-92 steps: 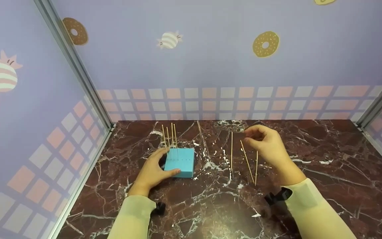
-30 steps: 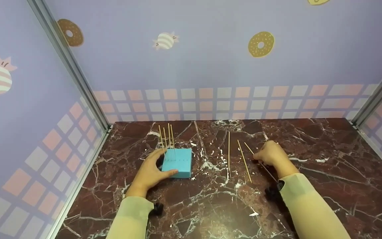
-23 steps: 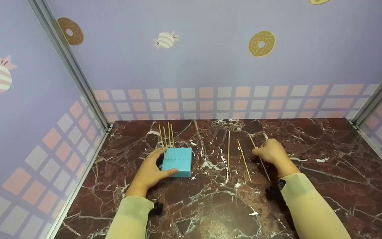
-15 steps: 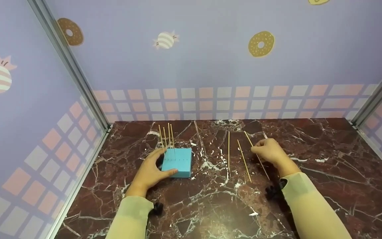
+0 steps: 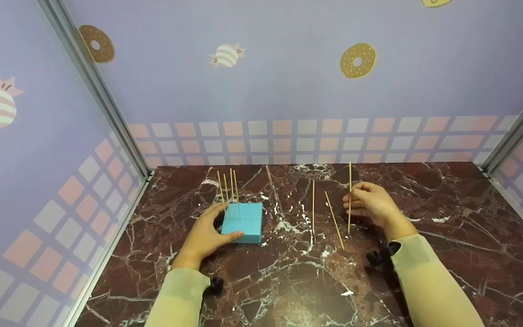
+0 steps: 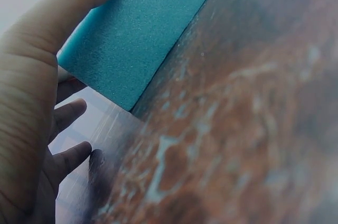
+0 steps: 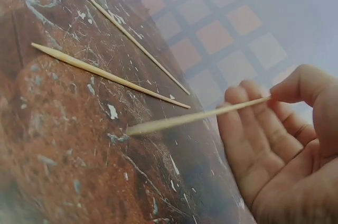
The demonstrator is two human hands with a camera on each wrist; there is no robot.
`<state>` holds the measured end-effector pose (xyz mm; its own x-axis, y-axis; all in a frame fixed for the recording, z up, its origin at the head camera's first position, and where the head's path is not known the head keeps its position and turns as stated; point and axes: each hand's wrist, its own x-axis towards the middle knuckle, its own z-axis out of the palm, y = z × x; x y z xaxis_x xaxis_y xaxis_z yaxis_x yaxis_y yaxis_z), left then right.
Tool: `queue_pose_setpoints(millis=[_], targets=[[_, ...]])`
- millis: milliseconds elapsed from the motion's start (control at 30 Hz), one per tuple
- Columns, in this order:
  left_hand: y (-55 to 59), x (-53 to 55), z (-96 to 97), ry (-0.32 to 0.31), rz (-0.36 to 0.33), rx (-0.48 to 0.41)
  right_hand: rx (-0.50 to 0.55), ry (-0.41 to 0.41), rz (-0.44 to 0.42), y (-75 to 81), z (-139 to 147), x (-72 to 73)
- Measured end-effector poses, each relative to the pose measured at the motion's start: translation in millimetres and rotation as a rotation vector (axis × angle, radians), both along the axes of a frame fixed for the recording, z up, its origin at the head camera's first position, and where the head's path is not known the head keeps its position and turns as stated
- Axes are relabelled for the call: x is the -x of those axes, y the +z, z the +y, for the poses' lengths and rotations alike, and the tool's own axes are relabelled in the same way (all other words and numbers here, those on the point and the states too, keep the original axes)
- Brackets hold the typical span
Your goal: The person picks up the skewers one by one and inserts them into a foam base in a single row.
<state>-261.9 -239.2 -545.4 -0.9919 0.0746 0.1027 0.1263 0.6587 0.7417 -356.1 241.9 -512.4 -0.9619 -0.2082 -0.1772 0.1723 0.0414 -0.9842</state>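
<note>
A light blue foam block (image 5: 253,229) lies on the marble-look table, held at its left side by my left hand (image 5: 204,240). The thumb rests on its front face, plain in the left wrist view on the block (image 6: 142,34); the other fingers are partly hidden behind. Several thin bamboo skewers (image 5: 236,186) stand up from the block's left part, beside small holes in its top. My right hand (image 5: 372,204) pinches one bamboo skewer (image 5: 349,177) between thumb and fingers. In the right wrist view this skewer (image 7: 179,121) slants, its pointed end toward the table.
Two more skewers lie on the tabletop between the hands: one straight skewer (image 5: 313,209) and one slanted skewer (image 5: 334,221). A patterned back wall (image 5: 284,81) and a left side wall (image 5: 30,181) enclose the table.
From hovering over the skewers, my right hand came down, took the rightmost one and turned it; that skewer is now lifted and nearly vertical in the head view. The left hand stays put.
</note>
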Motion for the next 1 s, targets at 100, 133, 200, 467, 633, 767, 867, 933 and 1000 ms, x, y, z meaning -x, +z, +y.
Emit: queue_pose_setpoints(millis=[100,133,200,467,633,767,867,933,1000], targets=[[0.6,0.1,-0.4,-0.001,0.003,0.0,0.072,0.0,0.021,-1.1,-1.0,1.2],[0.7,0.1,-0.5,-0.002,0.005,-0.001,0.093,0.0,0.026,-1.2,-1.6,1.3],[1.3,-0.2,-0.6,-0.004,0.007,-0.002,0.122,0.01,0.037,-0.9,-2.2,1.2],[0.7,-0.2,-2.3,-0.007,0.014,-0.001,0.201,0.054,0.046,2.7,-3.2,-0.1],[0.4,-1.1,-2.6,0.001,0.023,0.001,0.288,0.041,0.086,6.1,-11.7,-1.7],[0.3,-2.0,-1.0,0.001,0.006,-0.005,0.322,0.035,0.132,11.7,-23.2,-5.0],[-0.6,-1.3,-0.5,0.001,0.003,-0.007,0.335,0.036,0.175,19.3,-34.7,-7.4],[-0.7,-0.6,-0.2,-0.001,0.01,-0.009,0.33,0.032,0.198,25.4,-43.3,-8.8],[-0.5,0.0,-0.3,-0.005,0.017,-0.01,0.32,0.034,0.216,31.8,-51.7,-10.2]])
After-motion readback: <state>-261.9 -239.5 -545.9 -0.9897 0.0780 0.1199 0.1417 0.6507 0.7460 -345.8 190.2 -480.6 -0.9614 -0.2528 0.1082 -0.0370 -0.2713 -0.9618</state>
